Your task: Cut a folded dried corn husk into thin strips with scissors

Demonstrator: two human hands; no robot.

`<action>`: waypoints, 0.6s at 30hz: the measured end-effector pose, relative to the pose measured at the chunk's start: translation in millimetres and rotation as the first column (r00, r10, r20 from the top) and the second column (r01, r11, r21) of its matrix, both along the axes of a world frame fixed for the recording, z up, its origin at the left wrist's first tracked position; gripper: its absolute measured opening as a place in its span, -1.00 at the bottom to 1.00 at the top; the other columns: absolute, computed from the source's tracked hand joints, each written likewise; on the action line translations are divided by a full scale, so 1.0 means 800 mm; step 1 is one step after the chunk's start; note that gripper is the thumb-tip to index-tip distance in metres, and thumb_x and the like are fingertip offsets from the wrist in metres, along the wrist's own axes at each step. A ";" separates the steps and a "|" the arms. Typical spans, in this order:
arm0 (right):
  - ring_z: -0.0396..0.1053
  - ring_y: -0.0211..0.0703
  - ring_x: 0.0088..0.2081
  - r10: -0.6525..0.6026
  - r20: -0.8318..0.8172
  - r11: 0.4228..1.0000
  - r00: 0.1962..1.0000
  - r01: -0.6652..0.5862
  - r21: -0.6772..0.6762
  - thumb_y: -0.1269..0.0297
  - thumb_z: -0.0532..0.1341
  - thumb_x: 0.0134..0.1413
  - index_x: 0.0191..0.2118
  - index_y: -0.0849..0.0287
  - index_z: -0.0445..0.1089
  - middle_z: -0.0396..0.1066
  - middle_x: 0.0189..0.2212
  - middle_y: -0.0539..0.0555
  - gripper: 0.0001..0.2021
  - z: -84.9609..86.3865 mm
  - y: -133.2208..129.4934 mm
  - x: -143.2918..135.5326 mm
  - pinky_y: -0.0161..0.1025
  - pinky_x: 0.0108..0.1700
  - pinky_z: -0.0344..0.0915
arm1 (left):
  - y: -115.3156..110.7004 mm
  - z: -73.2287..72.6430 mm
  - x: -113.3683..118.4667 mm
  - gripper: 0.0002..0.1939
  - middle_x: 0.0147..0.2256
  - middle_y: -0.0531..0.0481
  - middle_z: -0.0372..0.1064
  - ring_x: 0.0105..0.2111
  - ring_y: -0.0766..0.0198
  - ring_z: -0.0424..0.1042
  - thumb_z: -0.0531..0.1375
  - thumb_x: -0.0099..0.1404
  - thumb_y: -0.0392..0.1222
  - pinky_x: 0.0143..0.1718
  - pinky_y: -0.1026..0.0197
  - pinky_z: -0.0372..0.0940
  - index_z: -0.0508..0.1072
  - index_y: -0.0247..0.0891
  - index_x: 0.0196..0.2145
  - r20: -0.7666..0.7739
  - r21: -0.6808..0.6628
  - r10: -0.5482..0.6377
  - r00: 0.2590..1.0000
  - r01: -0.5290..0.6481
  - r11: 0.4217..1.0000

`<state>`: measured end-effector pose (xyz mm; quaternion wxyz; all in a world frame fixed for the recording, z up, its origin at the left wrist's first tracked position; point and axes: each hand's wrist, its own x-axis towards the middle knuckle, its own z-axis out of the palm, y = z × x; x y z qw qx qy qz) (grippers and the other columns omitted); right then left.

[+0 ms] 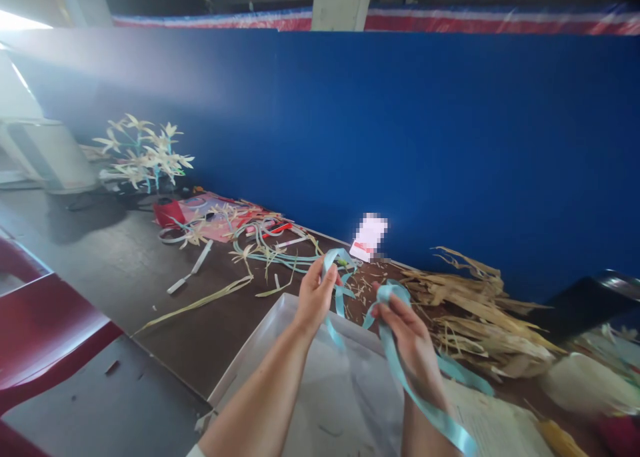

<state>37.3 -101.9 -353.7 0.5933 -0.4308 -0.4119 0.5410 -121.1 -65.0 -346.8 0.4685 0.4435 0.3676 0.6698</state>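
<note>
Left hand [316, 295] pinches the light blue ribbon [395, 357] between thumb and fingers, holding one loop up at about the height of the right hand's loop. Right hand [406, 333] is closed on the same ribbon a little to the right and nearer the camera, with a second loop standing above its fingertips. The ribbon runs between the two hands and a long tail drops across the right wrist toward the bottom edge.

Step in hand, as I judge it: shaping ribbon loops, midway through a fold or bow. The next move would likely call for keeping both pinches tight while one loop is crossed or tucked against the other, since slack would let the loops spring open.

Just below the hands lies a pale tray [260, 350], touching nothing in the hands. Right of the right hand, a heap of dried husks [480, 317] on the dark table [165, 297]. Beyond the left hand, a tangle of ribbon strips and husk pieces [260, 243]; farther left, a stand of husk flowers [145, 153]. Directly past the hands, a small blurred card [369, 237] leans on the blue board [450, 143]. Near left, a red chair [45, 337].

Hard to make out: whether the loops are already knotted, as fingers cover the crossing; ribbon tail cut off at the bottom edge; objects at far right blurred; the paper sheet [495, 423] under the right forearm unreadable.
</note>
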 end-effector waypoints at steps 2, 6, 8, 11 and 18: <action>0.24 -0.28 -0.51 0.100 0.137 0.995 0.985 -0.101 -0.002 0.17 0.31 -0.12 -0.16 0.11 0.45 0.36 -0.51 0.00 -0.67 -0.002 -0.001 -0.011 -0.36 -0.51 0.13 | -0.003 0.003 0.001 -0.67 -0.47 0.02 0.29 -0.48 0.38 0.24 0.14 0.18 0.00 -0.44 0.35 0.16 0.42 -0.26 -0.18 -0.101 0.039 -0.076 0.992 0.080 0.996; 0.18 -0.29 -0.55 0.128 0.345 0.984 0.930 -0.162 0.071 0.16 0.23 -0.03 -0.28 0.15 0.48 0.34 -0.55 -0.02 -0.78 -0.008 0.001 -0.027 -0.35 -0.52 0.07 | -0.006 0.003 0.006 -0.54 -0.35 -0.02 0.33 -0.40 0.33 0.30 0.27 0.03 -0.06 -0.43 0.35 0.20 0.41 -0.24 -0.10 -0.319 0.014 -0.219 0.922 0.236 0.972; 0.23 -0.22 -0.49 0.104 0.364 0.982 0.926 -0.153 0.109 0.18 0.22 -0.04 -0.29 0.15 0.48 0.35 -0.55 -0.01 -0.79 -0.013 0.004 -0.034 -0.32 -0.45 0.14 | -0.006 0.000 0.009 -0.52 -0.29 -0.05 0.35 -0.36 0.31 0.32 0.31 -0.02 -0.10 -0.43 0.36 0.22 0.43 -0.22 -0.10 -0.375 -0.001 -0.215 0.902 0.232 0.973; 0.26 -0.19 -0.42 0.119 0.349 0.973 0.930 -0.179 0.147 0.25 0.22 -0.05 -0.24 0.14 0.47 0.37 -0.50 0.00 -0.79 -0.016 0.007 -0.041 -0.29 -0.35 0.18 | -0.005 -0.005 0.012 -0.61 -0.35 -0.04 0.38 -0.55 0.41 0.27 0.23 0.08 -0.06 -0.60 0.38 0.15 0.44 -0.23 -0.12 -0.336 -0.079 -0.236 0.912 0.222 0.972; 0.21 -0.32 -0.58 0.447 0.258 0.877 0.856 -0.476 0.060 0.23 0.24 -0.03 0.17 0.02 0.12 0.37 -0.45 -0.04 -0.41 0.001 -0.007 -0.048 -0.36 -0.57 0.12 | 0.012 -0.014 0.006 -0.71 -0.58 0.10 0.24 -0.69 0.52 0.09 0.23 0.09 -0.06 -0.69 0.41 0.02 0.46 -0.31 -0.28 -0.078 -0.045 -0.029 0.997 0.025 0.999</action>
